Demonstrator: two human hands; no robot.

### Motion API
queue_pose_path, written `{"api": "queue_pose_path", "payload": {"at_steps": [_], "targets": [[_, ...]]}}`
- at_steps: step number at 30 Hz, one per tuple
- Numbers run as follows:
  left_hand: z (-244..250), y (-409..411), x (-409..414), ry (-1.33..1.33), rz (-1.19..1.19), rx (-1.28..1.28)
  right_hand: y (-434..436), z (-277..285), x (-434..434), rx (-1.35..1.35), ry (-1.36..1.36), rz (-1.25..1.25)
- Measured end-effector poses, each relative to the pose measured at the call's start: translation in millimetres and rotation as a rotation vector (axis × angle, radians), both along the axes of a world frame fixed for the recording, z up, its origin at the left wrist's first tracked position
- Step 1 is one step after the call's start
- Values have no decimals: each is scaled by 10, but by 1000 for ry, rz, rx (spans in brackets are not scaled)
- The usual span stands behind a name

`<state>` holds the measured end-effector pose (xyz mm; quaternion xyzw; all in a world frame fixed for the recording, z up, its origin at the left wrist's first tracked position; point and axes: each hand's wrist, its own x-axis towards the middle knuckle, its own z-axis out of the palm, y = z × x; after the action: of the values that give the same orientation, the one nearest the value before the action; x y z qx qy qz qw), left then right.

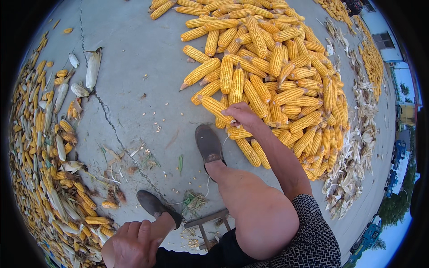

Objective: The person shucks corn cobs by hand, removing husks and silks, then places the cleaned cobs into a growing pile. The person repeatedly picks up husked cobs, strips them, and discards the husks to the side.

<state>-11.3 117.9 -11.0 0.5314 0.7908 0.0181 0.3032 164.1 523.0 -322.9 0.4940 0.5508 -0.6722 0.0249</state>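
Note:
At the near edge of a large heap of husked yellow corn ears (278,97), my right hand (242,115) has its fingers curled around the lower end of one ear of corn (212,105). That ear slants across others in the heap, and its tapered end points away from the hand. A thin pale strand hangs below my fingers. My left hand (134,243) rests over my bent left knee with nothing in it. Its fingertips are partly hidden from view.
My shoes (209,144) stand on cracked concrete (134,93) amid loose kernels. A slatted stool frame (206,222) is below my legs. Mixed husked and unhusked corn (40,167) spreads along the left. Dry husks (355,150) lie beyond the heap; vehicles (367,238) stand at far right.

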Motion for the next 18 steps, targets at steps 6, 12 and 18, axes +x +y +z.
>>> {"api": "queue_pose_path", "payload": {"at_steps": [6, 12, 18], "targets": [[72, -150, 37, -13, 21, 31, 393, 569, 449, 140, 146, -474], [176, -364, 65, 31, 43, 126, -110, 633, 569, 444, -176, -3], [313, -733, -193, 39, 201, 370, -604, 1146, 303, 671, -43, 431]]}}
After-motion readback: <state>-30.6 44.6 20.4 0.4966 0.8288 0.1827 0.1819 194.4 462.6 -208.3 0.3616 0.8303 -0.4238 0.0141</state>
